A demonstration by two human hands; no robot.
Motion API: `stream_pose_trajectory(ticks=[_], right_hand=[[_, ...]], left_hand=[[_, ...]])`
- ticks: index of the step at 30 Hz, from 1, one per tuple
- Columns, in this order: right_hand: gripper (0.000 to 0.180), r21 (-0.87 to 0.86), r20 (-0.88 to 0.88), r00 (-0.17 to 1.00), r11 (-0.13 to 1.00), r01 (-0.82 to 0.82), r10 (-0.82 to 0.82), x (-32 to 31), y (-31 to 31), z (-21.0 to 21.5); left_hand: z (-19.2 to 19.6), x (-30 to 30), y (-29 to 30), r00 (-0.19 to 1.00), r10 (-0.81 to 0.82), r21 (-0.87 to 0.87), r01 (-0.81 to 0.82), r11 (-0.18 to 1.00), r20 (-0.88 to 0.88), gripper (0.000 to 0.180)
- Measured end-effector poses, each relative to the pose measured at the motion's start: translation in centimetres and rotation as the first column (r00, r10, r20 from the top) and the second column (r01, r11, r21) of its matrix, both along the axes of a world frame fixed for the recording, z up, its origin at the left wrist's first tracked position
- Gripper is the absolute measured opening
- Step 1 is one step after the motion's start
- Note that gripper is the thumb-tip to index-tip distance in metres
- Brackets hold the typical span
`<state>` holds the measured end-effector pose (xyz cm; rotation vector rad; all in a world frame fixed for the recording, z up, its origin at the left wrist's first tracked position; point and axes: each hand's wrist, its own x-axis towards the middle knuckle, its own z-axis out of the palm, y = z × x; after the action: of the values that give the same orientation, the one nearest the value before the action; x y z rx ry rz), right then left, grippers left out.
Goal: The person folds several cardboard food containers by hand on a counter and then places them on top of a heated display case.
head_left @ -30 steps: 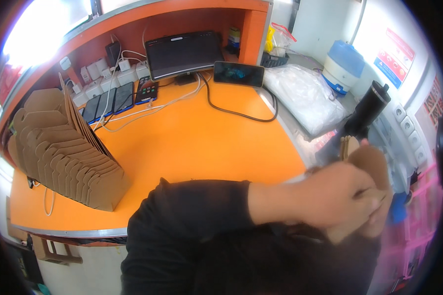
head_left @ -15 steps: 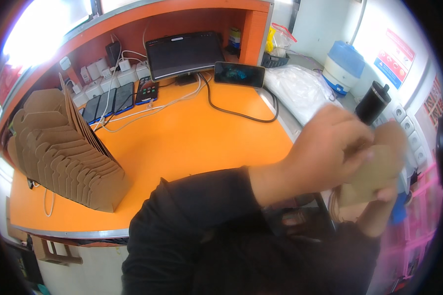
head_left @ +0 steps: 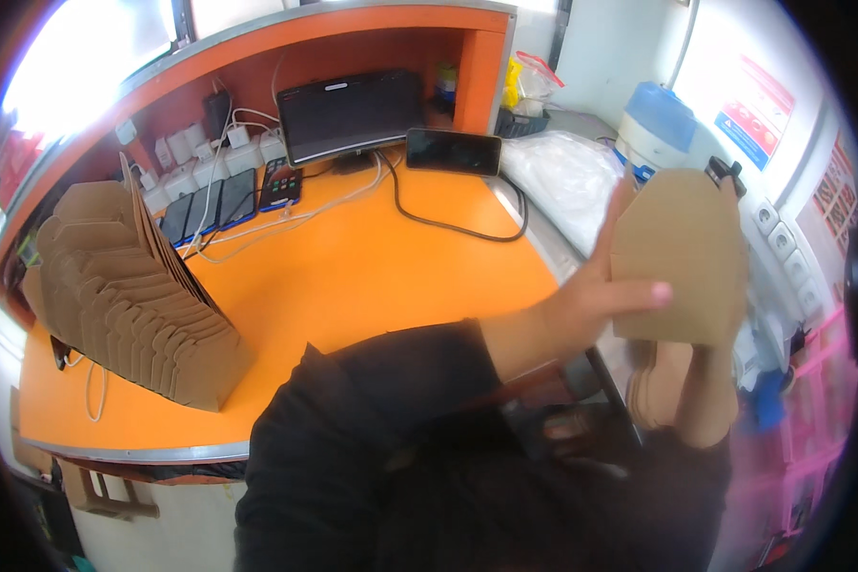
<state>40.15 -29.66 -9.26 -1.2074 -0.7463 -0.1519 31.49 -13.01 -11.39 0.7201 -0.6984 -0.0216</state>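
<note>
Cardboard box between two hands, beside an orange counter

At far left, a nested row of brown cartons (head_left: 148, 310) is standing on the orange tabletop (head_left: 372, 276). Behind it, white chargers (head_left: 214, 172) are crowding a power strip, and several phones (head_left: 210, 205) are lying side by side before them. A dark monitor (head_left: 353, 114) is standing within the orange shelf (head_left: 472, 81); a larger phone (head_left: 453, 153) is leaning on edge just beside it. A black cable (head_left: 419, 219) is curving across the surface below. Further right, a plastic-wrapped package (head_left: 567, 172) is lying on a grey ledge.

The left hand (head_left: 605, 286) is grasping the cardboard box (head_left: 677, 262), thumb lying across its near face, fingers running up its left edge. The box is being held upright, above brown card pieces (head_left: 648, 386) and in front of a blue-and-white jug (head_left: 658, 110). The right hand (head_left: 731, 329) is hiding mostly behind the box; its grip cannot be told. White wall sockets (head_left: 782, 243) and a pink rack (head_left: 815, 405) are closing the row.
</note>
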Motion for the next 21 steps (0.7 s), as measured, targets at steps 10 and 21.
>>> stream_pose_trajectory(ticks=[10, 21], right_hand=[[0.073, -0.096, 0.138, 0.988, 0.993, -0.063, 0.076, -3.7, 1.9, -1.7], [0.105, -0.047, 0.162, 0.908, 0.922, -0.384, 0.386, -5.5, 7.2, -0.4]], left_hand=[[0.1, 1.5, 1.4, -0.172, 0.737, 0.093, -0.948, -0.304, 0.653, 0.109], [0.6, -5.2, 3.0, -0.341, 0.499, -0.086, -0.881, -0.465, 0.796, 0.09]])
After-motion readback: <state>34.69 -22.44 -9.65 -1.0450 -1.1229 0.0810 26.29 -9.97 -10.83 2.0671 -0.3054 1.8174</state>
